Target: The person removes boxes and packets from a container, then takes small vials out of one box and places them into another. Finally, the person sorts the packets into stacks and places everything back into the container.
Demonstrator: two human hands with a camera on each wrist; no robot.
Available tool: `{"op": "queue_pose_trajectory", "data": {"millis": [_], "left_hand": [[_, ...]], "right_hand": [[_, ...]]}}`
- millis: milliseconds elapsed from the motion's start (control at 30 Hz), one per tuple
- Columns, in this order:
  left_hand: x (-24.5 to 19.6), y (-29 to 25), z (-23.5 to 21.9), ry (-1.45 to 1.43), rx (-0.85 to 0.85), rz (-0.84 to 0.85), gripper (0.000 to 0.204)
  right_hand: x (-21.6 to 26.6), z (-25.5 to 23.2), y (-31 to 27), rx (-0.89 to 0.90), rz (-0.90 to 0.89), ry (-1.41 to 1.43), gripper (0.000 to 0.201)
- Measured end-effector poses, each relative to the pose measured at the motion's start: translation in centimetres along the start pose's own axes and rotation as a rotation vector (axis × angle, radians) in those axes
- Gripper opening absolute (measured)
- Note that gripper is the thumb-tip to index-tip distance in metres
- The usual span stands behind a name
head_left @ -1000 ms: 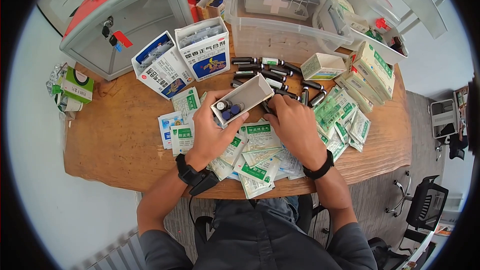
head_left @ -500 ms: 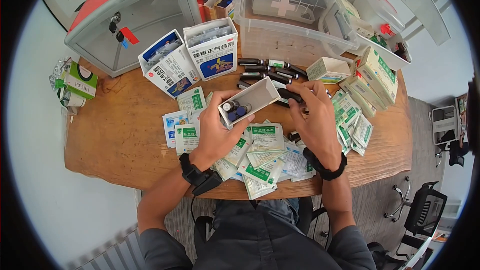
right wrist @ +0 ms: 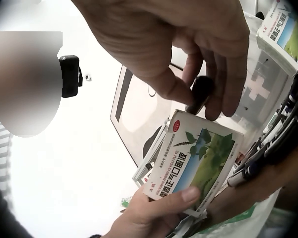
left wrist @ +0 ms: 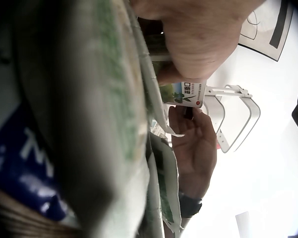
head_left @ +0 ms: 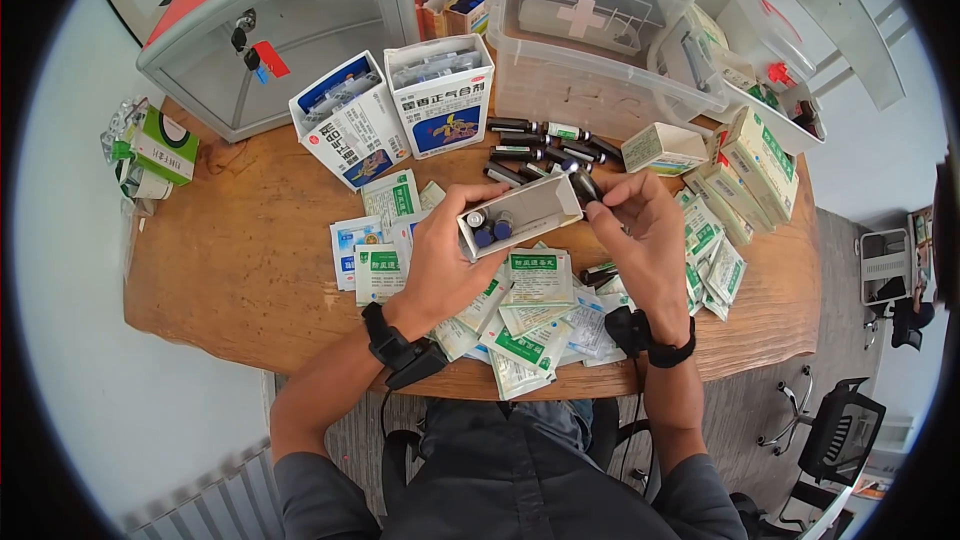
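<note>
My left hand [head_left: 440,270] grips a small open carton [head_left: 541,208] above the sachets. Several vials [head_left: 485,237] with blue or pale caps stand in its left end. At the carton's right end my right hand [head_left: 652,245] pinches a dark brown vial [head_left: 583,184] between thumb and fingers, its capped end tipped up to the left. The right wrist view shows the vial's dark end [right wrist: 203,90] right at the rim of the carton [right wrist: 198,156], whose printed side has a green leaf picture. Green-and-white sachets [head_left: 540,278] lie beneath both hands.
Dark vials [head_left: 520,138] lie beyond the carton. Two white-and-blue boxes [head_left: 440,100] stand at the back, beside a red-and-grey cabinet [head_left: 290,50]. A clear plastic bin [head_left: 600,90] is behind the vials. More cartons [head_left: 755,165] stand at the right.
My right hand has lifted a dark vial from the pile and brought it, tipped, to the carton's right end. The left hand still holds the carton; the head view has shifted slightly.
</note>
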State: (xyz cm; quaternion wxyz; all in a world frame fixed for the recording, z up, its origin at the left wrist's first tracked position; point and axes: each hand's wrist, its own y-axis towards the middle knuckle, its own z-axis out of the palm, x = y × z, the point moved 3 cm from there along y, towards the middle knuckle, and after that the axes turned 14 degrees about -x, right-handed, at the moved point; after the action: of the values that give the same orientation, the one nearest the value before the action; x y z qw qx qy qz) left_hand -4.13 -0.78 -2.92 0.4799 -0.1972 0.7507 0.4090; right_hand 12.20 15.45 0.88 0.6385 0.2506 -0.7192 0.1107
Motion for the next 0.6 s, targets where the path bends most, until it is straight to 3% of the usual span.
{"op": "queue_pose_trajectory", "data": {"millis": [133,267,333,367,433,467,600], "left_hand": [[0.2,0.0,-0.1,0.02,-0.001,-0.008,0.048],[0.5,-0.2,0.1,-0.013,-0.005,0.003,0.049],[0.5,-0.1,0.1,-0.011,0.002,0.02,0.051],[0.5,-0.1,0.1,-0.009,-0.003,0.019,0.051],[0.4,-0.1,0.0,0.024,-0.008,0.048,0.054],[0.4,-0.2,0.1,0.025,-0.009,0.045,0.054],[0.5,-0.2,0.2,0.029,-0.041,0.088,0.052]], "right_hand": [[1.1,0.3,0.0,0.075,-0.164,-0.252,0.032],[2.7,0.5,-0.1,0.019,-0.226,-0.152,0.039],[3.2,0.3,-0.8,-0.137,-0.428,-0.141,0.043],[3.1,0.3,-1.1,-0.132,-0.429,-0.14,0.043],[3.6,0.7,-2.1,-0.116,-0.775,-0.162,0.044],[4.2,1.4,-2.5,-0.097,-0.858,-0.144,0.043],[3.5,3.1,-3.2,-0.075,-0.976,-0.326,0.036]]}}
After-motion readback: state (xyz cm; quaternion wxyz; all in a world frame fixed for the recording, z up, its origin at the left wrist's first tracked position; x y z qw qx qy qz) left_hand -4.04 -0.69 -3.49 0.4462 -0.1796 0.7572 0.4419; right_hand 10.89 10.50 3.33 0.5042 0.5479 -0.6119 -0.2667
